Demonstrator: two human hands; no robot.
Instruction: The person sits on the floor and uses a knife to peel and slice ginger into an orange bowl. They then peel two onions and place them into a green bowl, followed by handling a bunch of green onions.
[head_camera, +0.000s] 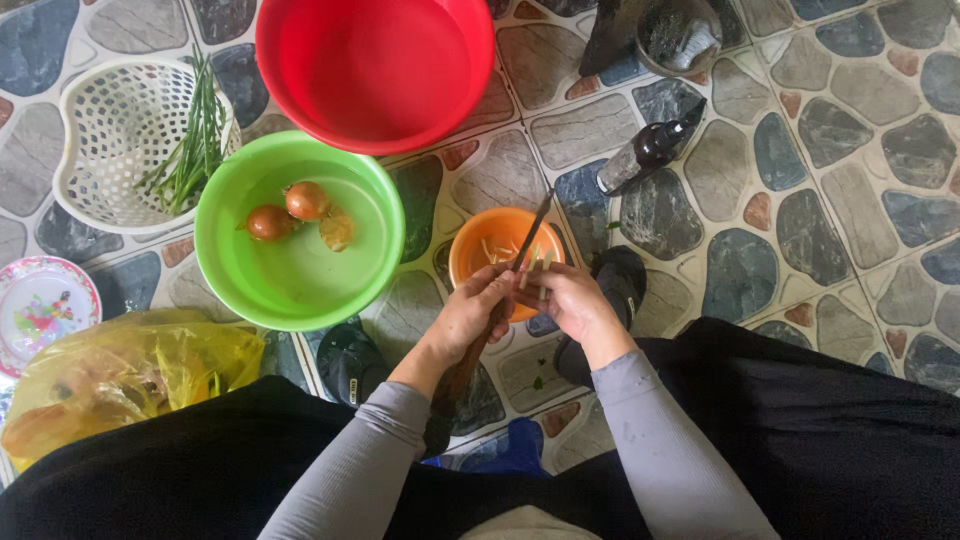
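My left hand (472, 312) grips the wooden handle of a knife (533, 230), whose dark blade points up and away over a small orange bowl (478, 238). My right hand (572, 298) pinches thin pale green stalk pieces (533, 262) against the blade, right above the bowl's near rim. Pale cut strips lie inside the orange bowl. Both hands sit close together, fingers closed on what they hold.
A green basin (235, 262) holds two onions (288, 212) and some peel. A red basin (300, 80) stands behind it. A white basket (95, 130) holds green stalks (195, 140). A yellow plastic bag (120, 372), a patterned plate (40, 300), a dark bottle (650, 150) and a glass jar (680, 35) lie on the stone-patterned floor.
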